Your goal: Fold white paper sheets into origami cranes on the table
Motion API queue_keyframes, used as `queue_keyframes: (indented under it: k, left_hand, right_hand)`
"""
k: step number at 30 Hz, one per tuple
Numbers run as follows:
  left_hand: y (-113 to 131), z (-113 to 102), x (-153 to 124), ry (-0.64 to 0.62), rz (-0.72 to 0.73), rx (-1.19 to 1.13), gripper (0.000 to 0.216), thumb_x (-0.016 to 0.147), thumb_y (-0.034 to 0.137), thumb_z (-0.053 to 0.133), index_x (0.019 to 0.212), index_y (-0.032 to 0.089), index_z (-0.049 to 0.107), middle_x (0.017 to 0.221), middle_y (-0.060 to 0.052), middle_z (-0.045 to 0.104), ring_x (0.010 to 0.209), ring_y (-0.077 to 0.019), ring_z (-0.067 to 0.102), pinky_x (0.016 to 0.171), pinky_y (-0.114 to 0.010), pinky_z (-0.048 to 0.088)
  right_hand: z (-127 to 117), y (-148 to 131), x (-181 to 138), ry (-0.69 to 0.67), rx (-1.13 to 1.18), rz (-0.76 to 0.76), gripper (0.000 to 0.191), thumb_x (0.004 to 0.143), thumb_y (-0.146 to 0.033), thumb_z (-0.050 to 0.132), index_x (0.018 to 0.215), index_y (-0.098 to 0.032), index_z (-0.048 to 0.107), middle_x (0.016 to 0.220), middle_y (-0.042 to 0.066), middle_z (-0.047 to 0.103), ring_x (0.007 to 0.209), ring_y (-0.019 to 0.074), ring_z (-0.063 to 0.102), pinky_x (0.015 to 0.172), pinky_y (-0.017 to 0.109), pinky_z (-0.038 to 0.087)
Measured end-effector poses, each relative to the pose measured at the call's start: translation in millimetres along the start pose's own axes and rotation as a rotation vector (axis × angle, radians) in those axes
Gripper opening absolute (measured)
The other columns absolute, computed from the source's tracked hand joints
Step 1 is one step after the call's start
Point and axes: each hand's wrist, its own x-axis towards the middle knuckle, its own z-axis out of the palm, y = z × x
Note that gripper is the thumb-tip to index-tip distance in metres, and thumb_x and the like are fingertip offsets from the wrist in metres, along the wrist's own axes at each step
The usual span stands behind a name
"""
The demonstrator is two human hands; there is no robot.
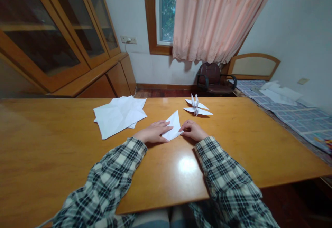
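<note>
A folded piece of white paper (pixel 173 126), with one corner pointing away from me, lies on the wooden table (pixel 155 172) between my hands. My left hand (pixel 155 132) rests flat on its left side, fingers stretched over the paper. At the paper's right corner, my right hand (pixel 193 130) pinches the edge between thumb and forefinger, its other fingers curled. Just beyond my right hand stand white folded paper cranes (pixel 196 109), close together with wings spread. The underside of the folded paper is hidden.
Several loose white sheets (pixel 118 115) lie overlapped on the table to the left. Behind the table are a glass-door cabinet (pixel 64 31), a brown armchair (pixel 214 77) and a pink curtain (pixel 207 20). A bed (pixel 290 107) stands at the right.
</note>
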Motion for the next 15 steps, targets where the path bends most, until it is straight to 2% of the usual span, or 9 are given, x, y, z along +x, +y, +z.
queue_keyframes:
  k: [5, 9, 11, 13, 15]
  left_hand:
    - [4.4, -20.1, 12.5, -0.154, -0.034, 0.044, 0.083, 0.058, 0.047, 0.071, 0.133, 0.027, 0.041, 0.146, -0.008, 0.030, 0.131, -0.0312, 0.028, 0.104, -0.042, 0.026]
    - [6.4, -30.7, 20.9, -0.219, -0.061, 0.015, 0.082, 0.056, 0.057, 0.069, 0.129, 0.027, 0.047, 0.143, -0.008, 0.036, 0.129, -0.0315, 0.030, 0.103, -0.042, 0.028]
    - [4.7, -31.9, 20.3, -0.198, -0.033, 0.012, 0.070, 0.065, 0.058, 0.062, 0.127, 0.028, 0.049, 0.141, -0.007, 0.039, 0.128, -0.0294, 0.032, 0.102, -0.040, 0.028]
    - [2.5, -29.2, 15.9, -0.126, 0.023, 0.033, 0.057, 0.075, 0.053, 0.055, 0.125, 0.027, 0.051, 0.138, -0.007, 0.043, 0.125, -0.0268, 0.036, 0.102, -0.038, 0.028]
    - [1.4, -22.3, 9.0, -0.052, 0.070, 0.069, 0.057, 0.076, 0.050, 0.056, 0.126, 0.026, 0.049, 0.139, -0.007, 0.042, 0.124, -0.0262, 0.037, 0.102, -0.037, 0.027]
  right_hand:
    - [1.1, 4.2, 1.0, -0.006, 0.030, 0.003, 0.014, 0.067, -0.024, 0.073, 0.081, -0.020, 0.073, 0.083, 0.004, 0.057, 0.079, 0.0162, 0.054, 0.074, 0.030, 0.043]
    - [1.6, 5.0, 1.5, 0.002, 0.039, 0.001, 0.014, 0.066, -0.024, 0.074, 0.080, -0.020, 0.073, 0.083, 0.004, 0.057, 0.079, 0.0163, 0.054, 0.075, 0.030, 0.043]
    - [1.5, 4.4, 1.6, 0.004, 0.037, 0.002, 0.014, 0.066, -0.024, 0.074, 0.080, -0.020, 0.073, 0.083, 0.004, 0.057, 0.079, 0.0163, 0.054, 0.075, 0.030, 0.043]
    - [1.1, 3.7, 1.7, 0.003, 0.036, 0.005, 0.014, 0.066, -0.024, 0.074, 0.080, -0.020, 0.073, 0.083, 0.004, 0.057, 0.079, 0.0163, 0.054, 0.076, 0.030, 0.043]
    - [0.5, 3.3, 1.7, 0.000, 0.035, 0.004, 0.014, 0.067, -0.024, 0.074, 0.080, -0.020, 0.073, 0.083, 0.004, 0.057, 0.079, 0.0163, 0.054, 0.077, 0.030, 0.043]
